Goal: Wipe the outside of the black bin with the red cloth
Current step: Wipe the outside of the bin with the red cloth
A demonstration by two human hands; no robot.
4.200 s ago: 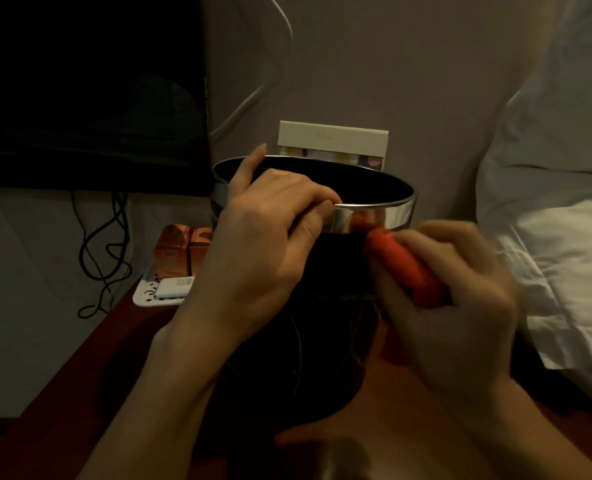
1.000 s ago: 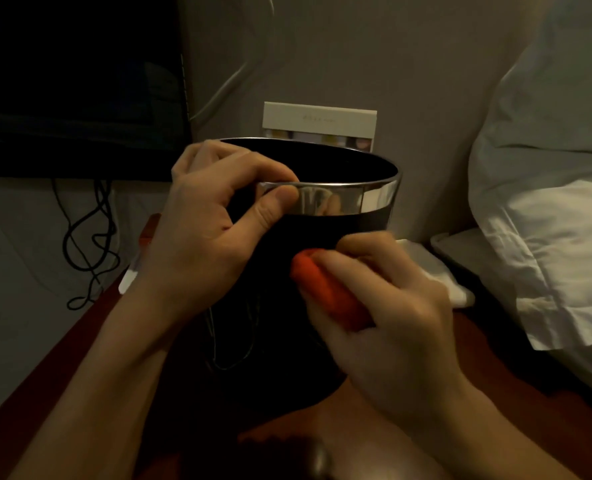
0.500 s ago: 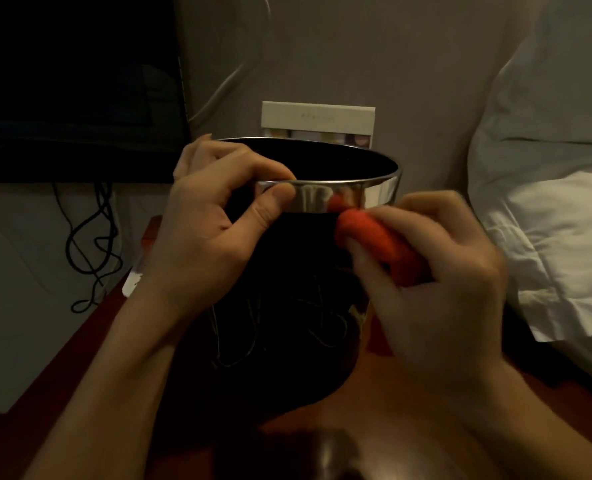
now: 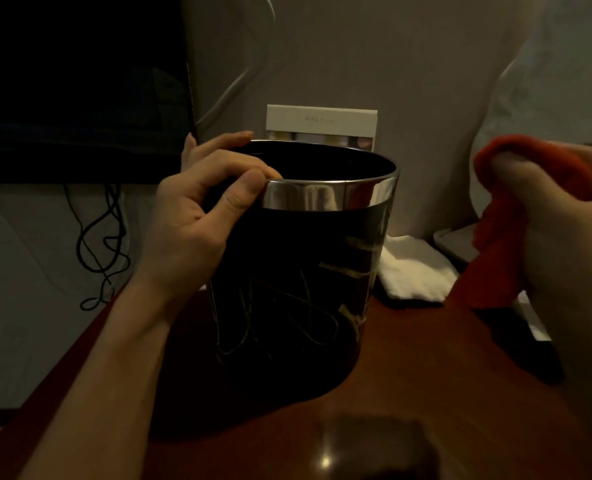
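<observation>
Left hand (image 4: 197, 216) clamps chrome rim of black bin (image 4: 298, 271), thumb outside, fingers curled over; bin upright on tabletop (image 4: 426, 375). Right hand (image 4: 557, 244) bunches red cloth (image 4: 516, 216), clear of bin, off its right wall. Cloth hand nearer that wall, so I judge leftward reach restores contact.

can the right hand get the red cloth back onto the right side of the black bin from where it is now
Probably yes. The right hand holds the red cloth off to the bin's right, and nothing stands between them. The left hand grips the black bin at the rim's far left side.
</observation>
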